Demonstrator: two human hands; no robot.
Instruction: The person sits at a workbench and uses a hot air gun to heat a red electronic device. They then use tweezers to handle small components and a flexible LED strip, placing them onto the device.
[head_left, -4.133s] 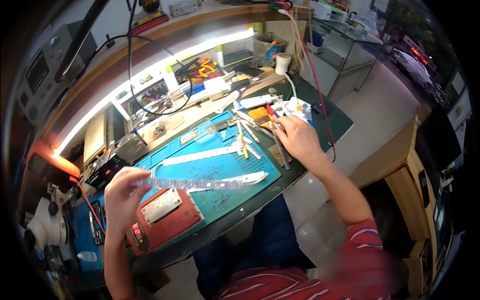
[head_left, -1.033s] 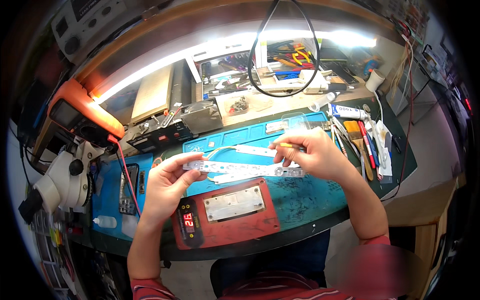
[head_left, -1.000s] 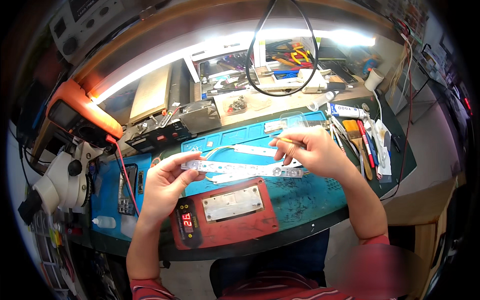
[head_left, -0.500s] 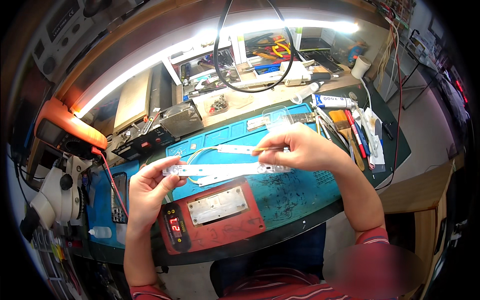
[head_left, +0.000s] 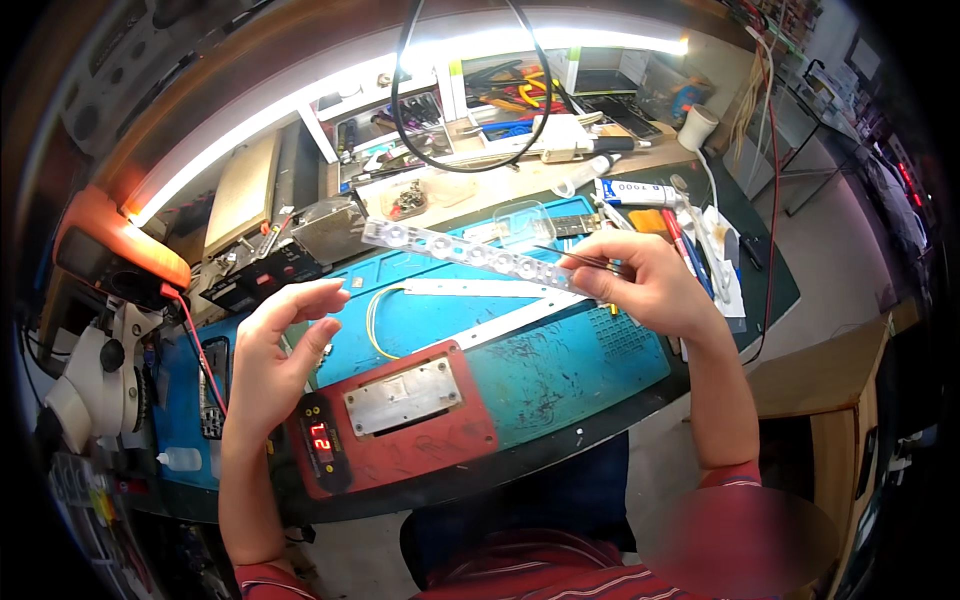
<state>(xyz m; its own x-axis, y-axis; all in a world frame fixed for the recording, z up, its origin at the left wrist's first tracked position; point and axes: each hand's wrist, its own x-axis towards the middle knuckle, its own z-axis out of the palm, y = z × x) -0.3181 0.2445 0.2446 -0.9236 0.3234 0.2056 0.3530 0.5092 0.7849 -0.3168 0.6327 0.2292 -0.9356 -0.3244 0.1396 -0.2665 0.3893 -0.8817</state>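
Note:
My right hand (head_left: 655,285) grips one end of a pale LED strip (head_left: 470,254) with round lenses in a row along it. The strip slants up to the left above the blue work mat. Dark tweezers (head_left: 602,264) are also in this hand, crossing near the held end. My left hand (head_left: 275,350) is empty, thumb and fingers apart, left of the mat. Under the raised strip lie white strips (head_left: 512,322) in a V, with a loop of yellow wire (head_left: 372,322) at their left. The red heating plate (head_left: 405,395) with a lit display lies nearest my left hand.
An orange multimeter (head_left: 120,250) and a white microscope (head_left: 105,370) stand at the left. Small clear boxes (head_left: 525,225) and a blue-white glue tube (head_left: 635,192) lie at the back. Pens and brushes crowd the right side. A black cable loop (head_left: 475,165) hangs over the bench.
My left hand has let go of the strip and moved away left. In my right hand the strip has swung up and away, its free end now pointing to the back left.

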